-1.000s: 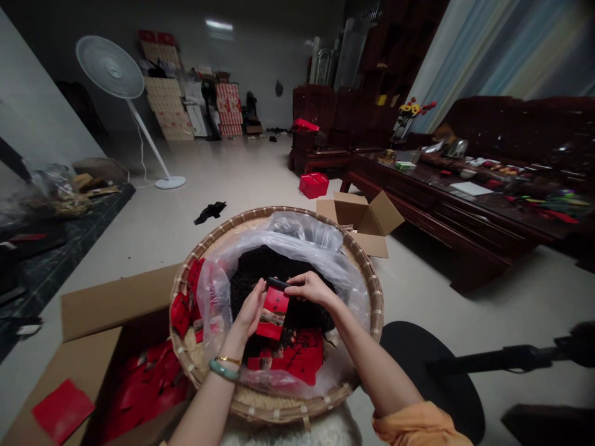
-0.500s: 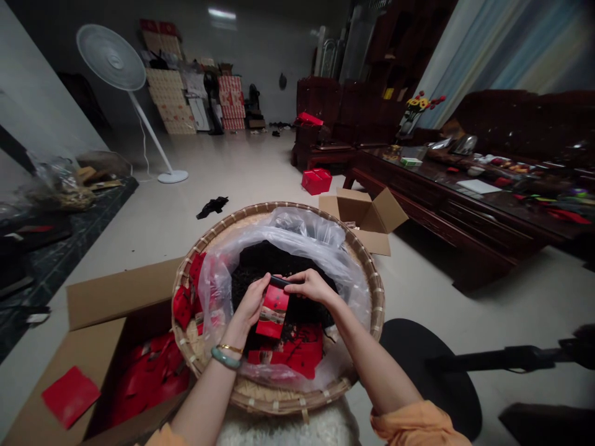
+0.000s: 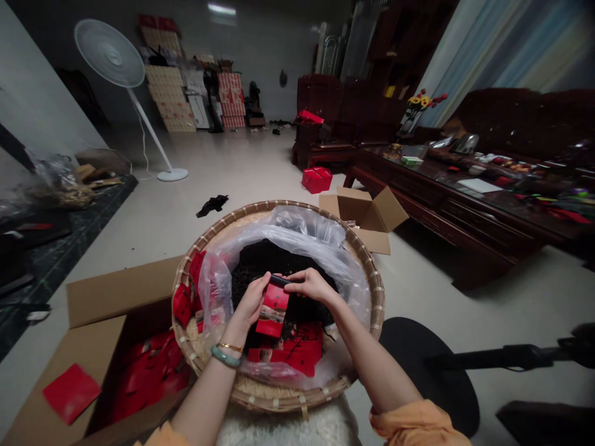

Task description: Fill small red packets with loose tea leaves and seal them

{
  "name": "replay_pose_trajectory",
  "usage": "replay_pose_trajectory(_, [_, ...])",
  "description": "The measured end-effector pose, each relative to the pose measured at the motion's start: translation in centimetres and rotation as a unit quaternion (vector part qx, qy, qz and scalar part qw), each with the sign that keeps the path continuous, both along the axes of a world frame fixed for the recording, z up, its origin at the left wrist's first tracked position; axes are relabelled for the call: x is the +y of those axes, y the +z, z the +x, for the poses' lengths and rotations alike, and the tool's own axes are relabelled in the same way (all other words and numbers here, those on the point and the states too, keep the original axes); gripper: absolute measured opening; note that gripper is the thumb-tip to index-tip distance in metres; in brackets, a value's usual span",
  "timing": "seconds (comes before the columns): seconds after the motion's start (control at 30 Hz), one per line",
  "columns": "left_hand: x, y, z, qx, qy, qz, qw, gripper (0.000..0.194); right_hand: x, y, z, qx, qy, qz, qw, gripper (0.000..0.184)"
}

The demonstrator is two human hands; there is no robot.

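A round woven bamboo tray point(image 3: 372, 279) lies in front of me, lined with a clear plastic bag point(image 3: 307, 238) holding a heap of dark loose tea point(image 3: 264, 260). My left hand point(image 3: 253, 300) is closed round a small red pouch point(image 3: 273, 310) held upright over the heap. My right hand point(image 3: 310, 285) pinches a small dark scoop point(image 3: 279, 280) at the pouch's mouth. More red pouches point(image 3: 292, 353) lie at the tray's near side and along its left rim point(image 3: 186, 297).
An open cardboard box point(image 3: 93, 297) with red pouches point(image 3: 149, 371) stands at my left. A second open box point(image 3: 362, 214) lies beyond the tray. A white standing fan point(image 3: 111, 56), a dark wooden table point(image 3: 465, 210) at the right and a black round stool point(image 3: 432, 365) surround me.
My left hand's fingers have closed tighter round the red pouch. The view has shifted slightly; both hands stay over the tea.
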State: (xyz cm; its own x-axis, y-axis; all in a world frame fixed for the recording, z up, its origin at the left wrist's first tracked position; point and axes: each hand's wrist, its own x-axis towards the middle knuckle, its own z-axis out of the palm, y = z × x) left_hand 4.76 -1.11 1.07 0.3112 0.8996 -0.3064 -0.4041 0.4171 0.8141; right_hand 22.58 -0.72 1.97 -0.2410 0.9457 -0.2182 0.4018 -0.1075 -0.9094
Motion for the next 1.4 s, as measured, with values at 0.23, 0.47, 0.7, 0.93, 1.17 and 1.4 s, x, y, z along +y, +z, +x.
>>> replay_pose_trajectory(0.23, [-0.1,0.2,0.0,0.004,-0.001,0.002,1.000,0.029,-0.1,0.0,-0.1,-0.001,0.002,-0.010,1.000,0.045])
replay_pose_trajectory(0.47, [-0.2,0.3,0.0,-0.003,-0.005,-0.007,1.000,0.029,-0.1,-0.1,-0.1,0.003,0.001,-0.005,1.000,0.045])
replay_pose_trajectory(0.7, [-0.2,0.3,-0.1,-0.012,-0.015,-0.044,0.999,0.033,-0.3,0.0,0.0,0.004,0.006,-0.006,1.000,0.044])
replay_pose_trajectory(0.93, [-0.9,0.3,-0.3,0.050,-0.113,-0.114,0.986,0.059,-0.6,0.0,-0.2,0.032,0.002,0.008,0.999,0.040])
replay_pose_trajectory(1.17, [-0.8,0.2,-1.1,0.054,-0.146,-0.083,0.984,0.058,-0.5,0.1,1.7,0.119,0.011,-0.051,0.991,0.043])
replay_pose_trajectory(1.4, [-0.4,0.7,-1.9,0.026,-0.106,-0.082,0.991,0.052,-1.0,-0.8,3.7,-0.146,-0.045,0.043,0.987,0.052])
